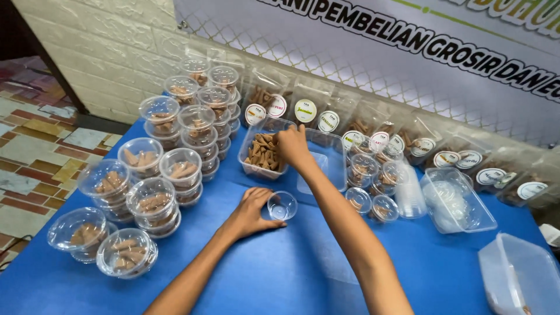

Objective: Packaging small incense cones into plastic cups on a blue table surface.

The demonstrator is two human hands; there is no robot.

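My left hand [252, 211] rests on the blue table [280, 268] and steadies a small empty clear plastic cup [282, 205] with its fingers. My right hand [293, 146] reaches into a clear rectangular tub [326, 153] and closes its fingers over brown cone-shaped pieces [263, 153] heaped at the tub's left end. Whether it grips any cones is hidden by the fingers.
Stacks of lidded clear cups [175, 146] filled with brown cones crowd the table's left side. Labelled clear pouches [379, 135] lean along the back wall. Small filled cups [367, 175], a lidded tub of lids [458, 201] and another tub [519, 277] sit to the right.
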